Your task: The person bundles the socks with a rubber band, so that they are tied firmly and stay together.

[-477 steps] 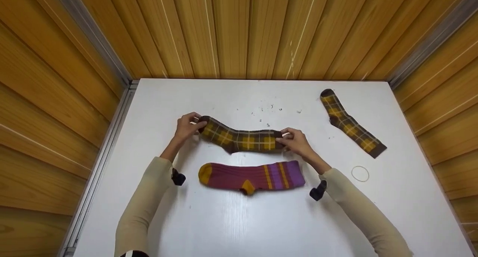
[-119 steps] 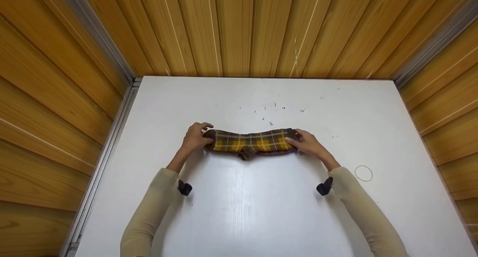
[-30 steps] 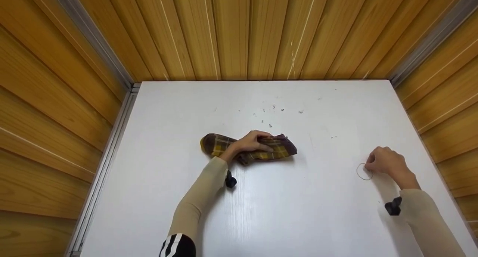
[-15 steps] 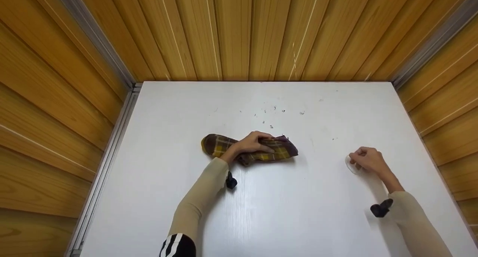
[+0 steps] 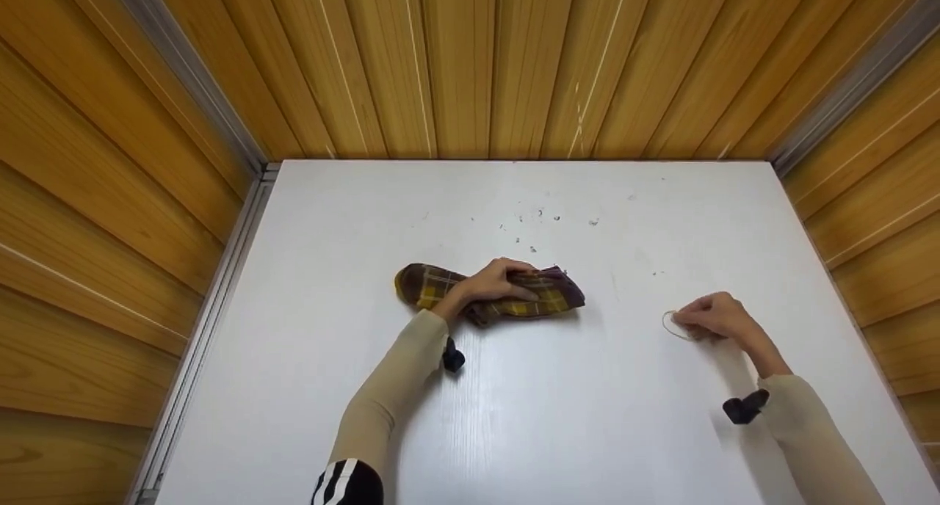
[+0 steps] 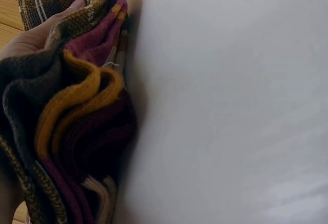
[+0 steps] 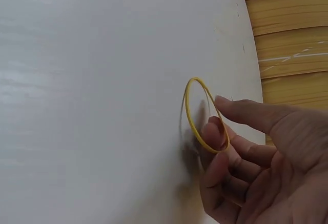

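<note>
A stack of socks (image 5: 426, 283) lies across the middle of the table, brown-and-yellow plaid on top. My left hand (image 5: 496, 281) grips it around the middle, thumb on the near side. In the left wrist view, maroon sock layers (image 6: 95, 44) with mustard heel folds (image 6: 66, 101) bulge out between the plaid ones. Off to the right, my right hand (image 5: 720, 318) pinches a thin yellow rubber band (image 7: 188, 108) between thumb and fingers. The band stands upright as a loop, its lower end against the fingertips (image 7: 218, 165).
The white table (image 5: 558, 417) has small dark marks (image 5: 540, 215) beyond the socks. Wood-panelled walls (image 5: 470, 64) close off the back and both sides, with a metal rail (image 5: 198, 329) along the left edge.
Earlier, plaid and maroon socks lay apart; they are now one stack. My left hand shifted onto its middle. My right hand picked up the rubber band and carried it left, slowing lately.
</note>
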`<state>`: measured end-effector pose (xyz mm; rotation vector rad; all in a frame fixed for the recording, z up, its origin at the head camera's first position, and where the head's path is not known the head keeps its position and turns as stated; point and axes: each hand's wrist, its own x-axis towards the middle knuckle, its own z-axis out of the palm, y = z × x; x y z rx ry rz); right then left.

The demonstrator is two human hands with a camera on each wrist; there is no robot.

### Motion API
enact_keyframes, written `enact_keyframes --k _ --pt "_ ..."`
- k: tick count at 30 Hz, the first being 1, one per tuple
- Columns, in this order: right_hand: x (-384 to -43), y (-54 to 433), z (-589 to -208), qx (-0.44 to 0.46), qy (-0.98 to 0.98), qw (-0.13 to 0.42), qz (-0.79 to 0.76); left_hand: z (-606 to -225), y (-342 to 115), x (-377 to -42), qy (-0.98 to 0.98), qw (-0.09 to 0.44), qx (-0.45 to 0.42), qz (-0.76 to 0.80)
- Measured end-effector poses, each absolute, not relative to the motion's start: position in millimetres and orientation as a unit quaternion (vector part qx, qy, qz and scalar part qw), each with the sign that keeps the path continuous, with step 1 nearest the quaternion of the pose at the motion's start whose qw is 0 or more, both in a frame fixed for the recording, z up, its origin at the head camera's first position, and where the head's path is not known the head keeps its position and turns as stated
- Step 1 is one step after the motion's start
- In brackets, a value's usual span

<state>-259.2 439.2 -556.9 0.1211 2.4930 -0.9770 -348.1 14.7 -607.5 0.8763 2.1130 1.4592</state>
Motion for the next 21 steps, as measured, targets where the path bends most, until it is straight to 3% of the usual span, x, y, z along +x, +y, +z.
enact_keyframes --k 7,12,21 --pt "-254.4 441.0 -550.6 0.000 0.911 0.291 -0.291 -602.5 13.2 -350.6 0.768 0.225 0.318 0.508" --pt "-253.0 439.1 -549.2 -0.020 0.872 0.329 -0.362 -594.1 18.1 -353.5 0.793 0.227 0.323 0.464" --pt "-256.9 431.8 -554.5 -0.045 0.771 0.311 -0.554 -579.7 35.7 -357.9 0.807 0.249 0.331 0.422"
